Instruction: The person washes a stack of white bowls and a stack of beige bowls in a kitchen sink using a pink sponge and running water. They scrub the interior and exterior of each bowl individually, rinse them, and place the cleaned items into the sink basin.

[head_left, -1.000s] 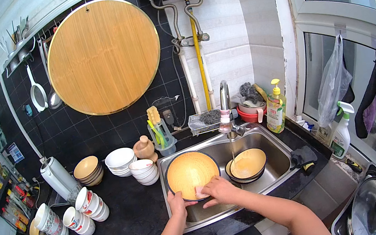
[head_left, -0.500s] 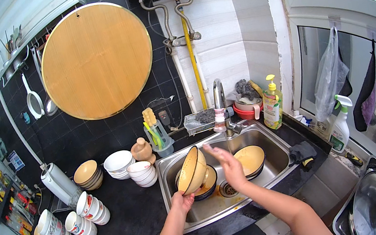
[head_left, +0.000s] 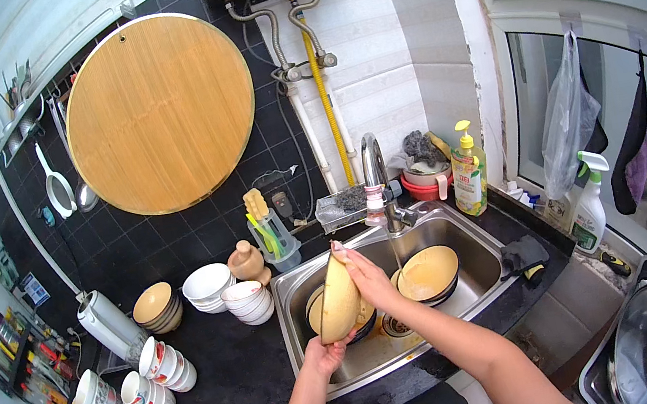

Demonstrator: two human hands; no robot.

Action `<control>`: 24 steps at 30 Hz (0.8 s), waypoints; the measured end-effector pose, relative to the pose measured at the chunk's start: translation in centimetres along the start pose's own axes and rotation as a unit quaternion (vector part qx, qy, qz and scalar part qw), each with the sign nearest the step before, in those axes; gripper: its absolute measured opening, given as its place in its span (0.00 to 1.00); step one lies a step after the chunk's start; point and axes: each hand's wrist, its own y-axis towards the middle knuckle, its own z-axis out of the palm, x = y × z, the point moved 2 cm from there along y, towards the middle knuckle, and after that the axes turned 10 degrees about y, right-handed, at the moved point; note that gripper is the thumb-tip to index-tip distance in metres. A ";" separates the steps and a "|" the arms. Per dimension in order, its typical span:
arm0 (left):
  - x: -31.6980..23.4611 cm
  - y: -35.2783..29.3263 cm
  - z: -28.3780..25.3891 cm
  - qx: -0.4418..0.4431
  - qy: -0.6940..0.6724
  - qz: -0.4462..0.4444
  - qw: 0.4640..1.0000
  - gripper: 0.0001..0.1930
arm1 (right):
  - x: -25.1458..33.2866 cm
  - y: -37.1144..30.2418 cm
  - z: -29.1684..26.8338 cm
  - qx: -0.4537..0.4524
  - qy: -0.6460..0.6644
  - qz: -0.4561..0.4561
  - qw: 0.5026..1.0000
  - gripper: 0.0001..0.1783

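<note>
My left hand (head_left: 328, 355) grips the lower rim of a yellow bowl (head_left: 338, 300), which is tilted up on its side above the sink (head_left: 478, 309). My right hand (head_left: 369, 280) lies along the bowl's right side, its fingertips curled at the upper rim. Behind the held bowl, another yellow bowl (head_left: 367, 320) with a dark outside sits in the basin, partly hidden. To the right rests a wider yellow bowl (head_left: 429, 271) with some liquid in it. A thin stream of water falls near its left edge, below the faucet (head_left: 373, 168).
White bowls (head_left: 247, 299), stacked yellow bowls (head_left: 156, 305) and patterned cups (head_left: 150, 394) stand on the black counter left of the sink. A soap bottle (head_left: 469, 177) and a spray bottle (head_left: 592, 204) are at the right. Pot lids (head_left: 643, 345) lie lower right.
The held bowl has turned so more of its outer side faces right. My right hand has moved left from open air onto the bowl. A water stream now shows under the faucet.
</note>
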 end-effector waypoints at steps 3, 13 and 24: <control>0.0 0.1 -0.5 0.014 0.002 0.000 1.000 0.18 | -1.2 -0.1 -0.4 -0.009 0.022 0.025 0.999 0.23; 0.2 -0.6 1.3 0.134 0.088 -0.005 0.987 0.18 | -9.8 -2.4 -1.9 -0.026 0.420 0.400 0.814 0.23; 0.0 3.0 -2.0 -0.128 -0.007 0.224 0.966 0.15 | -5.4 -4.1 -1.0 -0.051 0.449 0.410 0.792 0.18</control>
